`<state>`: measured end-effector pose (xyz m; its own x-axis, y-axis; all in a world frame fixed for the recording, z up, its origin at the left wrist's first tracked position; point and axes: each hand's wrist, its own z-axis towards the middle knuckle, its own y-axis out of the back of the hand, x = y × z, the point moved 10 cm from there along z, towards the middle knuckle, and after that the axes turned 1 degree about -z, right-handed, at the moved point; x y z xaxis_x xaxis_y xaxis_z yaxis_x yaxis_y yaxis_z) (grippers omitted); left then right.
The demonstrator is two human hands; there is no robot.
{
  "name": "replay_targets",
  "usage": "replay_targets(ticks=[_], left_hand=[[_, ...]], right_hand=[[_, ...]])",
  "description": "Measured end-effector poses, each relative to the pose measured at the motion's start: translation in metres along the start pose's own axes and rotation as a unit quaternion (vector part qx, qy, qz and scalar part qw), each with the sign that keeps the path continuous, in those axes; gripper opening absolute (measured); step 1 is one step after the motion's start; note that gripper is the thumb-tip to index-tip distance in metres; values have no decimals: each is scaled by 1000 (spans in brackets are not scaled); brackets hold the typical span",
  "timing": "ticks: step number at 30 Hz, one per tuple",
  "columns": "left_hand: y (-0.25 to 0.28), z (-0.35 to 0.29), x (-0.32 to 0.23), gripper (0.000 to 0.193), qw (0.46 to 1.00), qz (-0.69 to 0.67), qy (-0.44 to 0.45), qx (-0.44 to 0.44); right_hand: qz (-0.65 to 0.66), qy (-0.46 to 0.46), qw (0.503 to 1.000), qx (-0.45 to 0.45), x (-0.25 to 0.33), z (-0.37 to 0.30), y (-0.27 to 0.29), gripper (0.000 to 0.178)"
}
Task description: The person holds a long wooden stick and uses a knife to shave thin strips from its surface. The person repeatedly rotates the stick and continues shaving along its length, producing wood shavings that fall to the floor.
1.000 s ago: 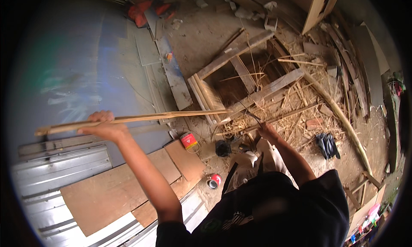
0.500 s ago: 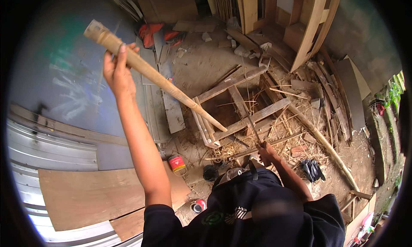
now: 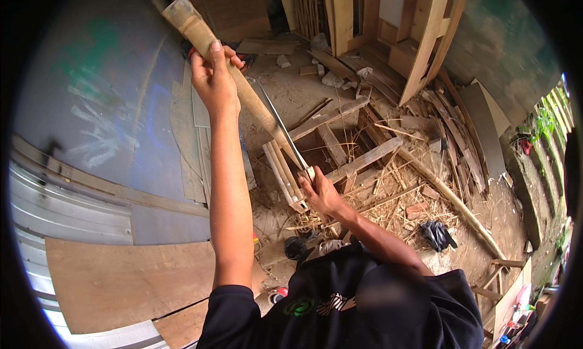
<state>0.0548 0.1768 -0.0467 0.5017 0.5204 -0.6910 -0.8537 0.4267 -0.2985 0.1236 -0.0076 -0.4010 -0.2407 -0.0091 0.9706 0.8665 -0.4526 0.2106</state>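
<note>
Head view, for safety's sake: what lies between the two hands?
Head view shows a bamboo piece and long blade between the left hand and right hand.

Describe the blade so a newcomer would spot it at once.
Find the wooden frame on the ground near mid-picture. In front of its left part, the right grip holds the blade, which slants up and to the left. Unlike the broader tan bamboo piece beside it, it is narrow and dark with a bright edge.

Dusty brown floor (image 3: 299,89), greenish-grey wall (image 3: 510,39)
</note>
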Motion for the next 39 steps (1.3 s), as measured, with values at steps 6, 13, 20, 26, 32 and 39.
replay_targets(ticks=[6,13,20,26,32,39], left_hand=[[19,-4,-10,32,1000,-10,4,3],[19,-9,-9,48,996,-37,81,17],[18,-30,-29,67,994,-33,105,-4],[34,-56,-54,67,992,46,73,-91],[60,-55,-59,67,985,73,80,-137],[55,-53,-54,68,988,41,78,-125]], right_hand=[[-289,-165,914,233,-227,-91,-20,30],[-142,-265,951,75,-181,-103,11,44],[96,-143,984,38,65,-48,-10,50],[37,-27,999,4,100,-41,-35,36],[-9,-167,985,29,32,-53,-40,45],[-11,-170,985,-2,0,-55,-41,45]])
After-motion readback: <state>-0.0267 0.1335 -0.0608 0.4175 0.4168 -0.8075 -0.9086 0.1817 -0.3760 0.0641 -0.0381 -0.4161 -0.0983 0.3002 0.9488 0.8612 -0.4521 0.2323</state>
